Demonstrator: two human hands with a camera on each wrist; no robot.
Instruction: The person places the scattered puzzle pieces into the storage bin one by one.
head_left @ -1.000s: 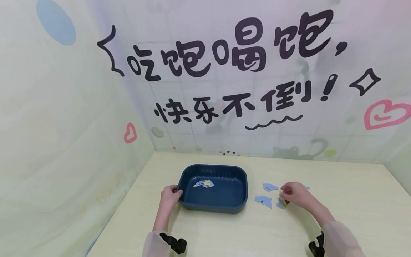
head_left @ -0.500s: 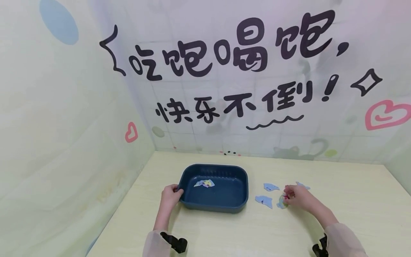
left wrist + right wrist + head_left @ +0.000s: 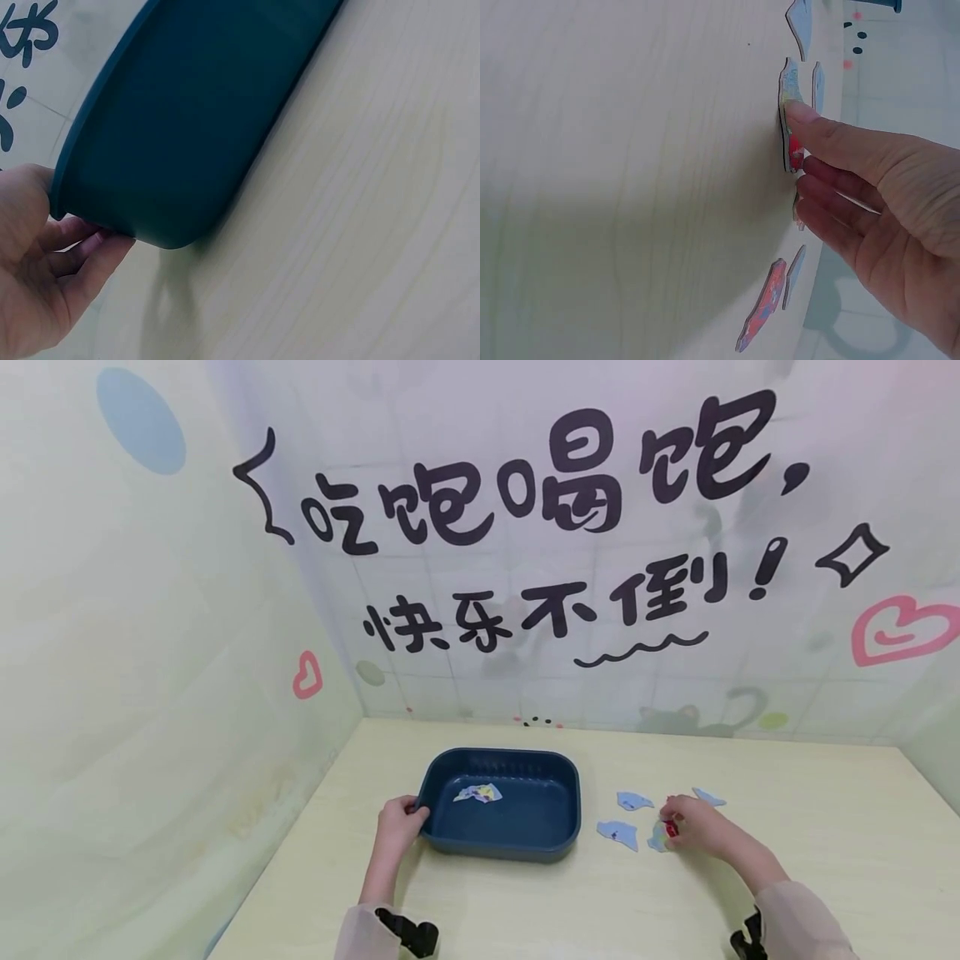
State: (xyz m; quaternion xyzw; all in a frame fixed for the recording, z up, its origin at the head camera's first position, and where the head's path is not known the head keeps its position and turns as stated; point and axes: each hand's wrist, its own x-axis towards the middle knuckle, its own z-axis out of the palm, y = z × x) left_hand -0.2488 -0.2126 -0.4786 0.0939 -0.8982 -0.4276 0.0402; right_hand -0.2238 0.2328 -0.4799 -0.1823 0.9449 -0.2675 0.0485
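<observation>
A dark blue tray (image 3: 501,848) stands on the table, its left rim gripped by my left hand (image 3: 397,828). In the left wrist view, the thumb lies over the rim of the tray (image 3: 172,127) and the fingers curl under it. To the right, my right hand (image 3: 701,829) pinches a light blue, green and red puzzle piece (image 3: 657,836) low at the table. The right wrist view has the thumb over part of that piece (image 3: 788,82) and fingertips at its edge. One colourful puzzle piece (image 3: 480,793) lies inside the tray.
Loose light blue puzzle pieces lie near the right hand: one piece (image 3: 635,801) behind, one piece (image 3: 618,835) to the left, one piece (image 3: 708,797) farther right. A red piece (image 3: 762,306) shows in the right wrist view. A printed cloth wall (image 3: 480,685) borders the table.
My right hand has shifted slightly right and nearer, with its fingers now about the red part of the piece. The left hand and tray stay in place.
</observation>
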